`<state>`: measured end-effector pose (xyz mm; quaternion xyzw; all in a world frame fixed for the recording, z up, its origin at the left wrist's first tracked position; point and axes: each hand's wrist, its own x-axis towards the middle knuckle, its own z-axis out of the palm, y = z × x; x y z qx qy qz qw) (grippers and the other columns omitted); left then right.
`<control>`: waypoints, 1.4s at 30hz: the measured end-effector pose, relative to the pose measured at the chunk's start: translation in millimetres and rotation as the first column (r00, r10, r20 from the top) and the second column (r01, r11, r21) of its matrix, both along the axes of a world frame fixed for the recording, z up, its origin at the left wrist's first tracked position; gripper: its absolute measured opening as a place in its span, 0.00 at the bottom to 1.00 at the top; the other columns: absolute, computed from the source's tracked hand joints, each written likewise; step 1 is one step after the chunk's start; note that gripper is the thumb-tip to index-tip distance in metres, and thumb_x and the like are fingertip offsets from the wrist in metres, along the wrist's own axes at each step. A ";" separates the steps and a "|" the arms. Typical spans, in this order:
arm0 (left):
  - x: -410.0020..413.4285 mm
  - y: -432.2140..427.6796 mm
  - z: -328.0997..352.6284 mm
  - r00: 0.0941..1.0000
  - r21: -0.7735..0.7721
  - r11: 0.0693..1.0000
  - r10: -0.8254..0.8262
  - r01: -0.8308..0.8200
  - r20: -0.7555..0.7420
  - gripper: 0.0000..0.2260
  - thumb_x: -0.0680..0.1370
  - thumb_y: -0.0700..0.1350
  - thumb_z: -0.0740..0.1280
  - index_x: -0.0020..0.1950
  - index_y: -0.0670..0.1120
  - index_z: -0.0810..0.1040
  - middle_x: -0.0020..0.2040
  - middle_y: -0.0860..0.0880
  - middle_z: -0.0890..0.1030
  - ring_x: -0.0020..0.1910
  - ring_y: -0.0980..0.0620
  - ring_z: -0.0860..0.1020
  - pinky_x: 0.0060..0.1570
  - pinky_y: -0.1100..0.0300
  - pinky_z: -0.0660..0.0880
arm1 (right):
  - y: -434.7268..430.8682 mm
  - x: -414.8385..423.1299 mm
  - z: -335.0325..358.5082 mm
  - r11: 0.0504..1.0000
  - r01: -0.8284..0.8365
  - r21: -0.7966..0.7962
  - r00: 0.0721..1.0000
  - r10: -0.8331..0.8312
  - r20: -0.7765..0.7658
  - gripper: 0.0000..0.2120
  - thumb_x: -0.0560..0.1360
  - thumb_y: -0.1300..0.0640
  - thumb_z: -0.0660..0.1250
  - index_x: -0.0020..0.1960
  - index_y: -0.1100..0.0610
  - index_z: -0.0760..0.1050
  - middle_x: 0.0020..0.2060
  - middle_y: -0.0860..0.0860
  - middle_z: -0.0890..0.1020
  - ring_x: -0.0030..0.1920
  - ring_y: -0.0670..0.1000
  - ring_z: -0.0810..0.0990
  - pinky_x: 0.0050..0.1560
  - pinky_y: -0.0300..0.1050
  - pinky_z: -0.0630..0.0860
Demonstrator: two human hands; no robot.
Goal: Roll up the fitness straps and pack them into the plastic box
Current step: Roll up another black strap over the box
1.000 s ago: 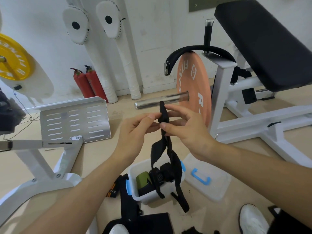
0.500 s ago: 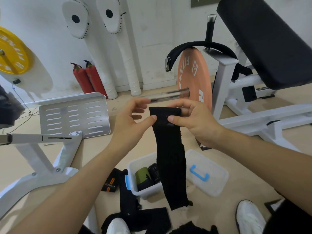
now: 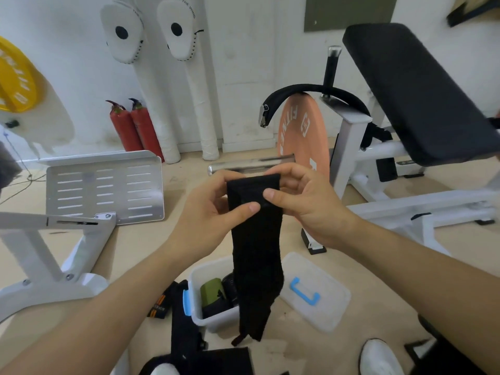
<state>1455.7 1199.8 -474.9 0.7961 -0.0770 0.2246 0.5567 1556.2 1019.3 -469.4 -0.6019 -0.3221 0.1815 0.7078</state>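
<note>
Pale gym flooring (image 3: 140,247) is stretching out below the hands, with an orange weight plate (image 3: 303,136) standing beyond them.

The left hand (image 3: 205,212) and the right hand (image 3: 305,201) are both pinching the top end of a black fitness strap (image 3: 255,253). Their thumbs are pressing on its near face and almost meeting, and their fingers are curling round behind it. A second ago this strap was dangling as a narrow, twisted bunch from the fingertips. Half a second ago it was opening out flat. Now it is hanging wide and smooth, and the thumbs are sitting closer together than they were, over what looks like a doubled-over top edge.

That suggests the untangling is done and the first turn of the roll is beginning.

The rest of the strap is hanging straight down from the hands. Its tail is dangling in front of the open plastic box (image 3: 213,320), which is sitting on the floor directly below the hands. The box is already holding a green roll (image 3: 213,289) and some dark rolls.

The lid (image 3: 327,312) is lying just beside the box, below the right hand. More black straps (image 3: 186,334) are waiting on the floor below the left hand, so several rolls are probably still to come.
</note>
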 end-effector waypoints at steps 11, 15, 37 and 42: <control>-0.1 0.5 -2.2 0.935 0.310 0.915 0.155 -0.258 0.319 0.13 0.76 0.35 0.73 0.53 0.51 0.79 0.49 0.54 0.77 0.46 0.48 0.79 0.37 0.47 0.78 | 0.2 -7.1 6.0 0.971 -0.167 -0.170 0.980 0.145 -0.135 0.19 0.79 0.43 0.60 0.60 0.52 0.80 0.58 0.60 0.83 0.60 0.62 0.82 0.62 0.61 0.79; -0.8 1.3 0.4 0.941 0.349 0.910 0.110 -0.225 0.321 0.10 0.75 0.36 0.72 0.53 0.48 0.80 0.51 0.51 0.77 0.49 0.48 0.78 0.39 0.46 0.78 | 1.8 -5.7 5.3 0.982 -0.144 -0.123 0.985 0.129 -0.118 0.18 0.75 0.48 0.68 0.61 0.54 0.80 0.54 0.59 0.84 0.55 0.58 0.84 0.59 0.56 0.80; -9.1 -5.9 -3.6 0.992 0.149 0.982 0.122 -0.119 -0.014 0.25 0.75 0.38 0.76 0.67 0.57 0.76 0.52 0.56 0.83 0.51 0.52 0.83 0.47 0.59 0.81 | -5.1 6.6 2.9 0.981 0.105 -0.164 0.948 -0.049 0.314 0.12 0.73 0.59 0.75 0.56 0.58 0.81 0.50 0.56 0.86 0.53 0.56 0.84 0.54 0.51 0.82; -7.6 -1.6 -1.2 0.967 0.264 0.941 0.164 -0.213 0.194 0.22 0.75 0.34 0.74 0.62 0.57 0.79 0.52 0.60 0.81 0.53 0.53 0.80 0.47 0.63 0.80 | -12.8 4.8 13.3 0.950 -0.003 -0.311 0.988 0.051 0.146 0.12 0.79 0.49 0.66 0.58 0.54 0.81 0.48 0.49 0.86 0.46 0.45 0.84 0.44 0.44 0.84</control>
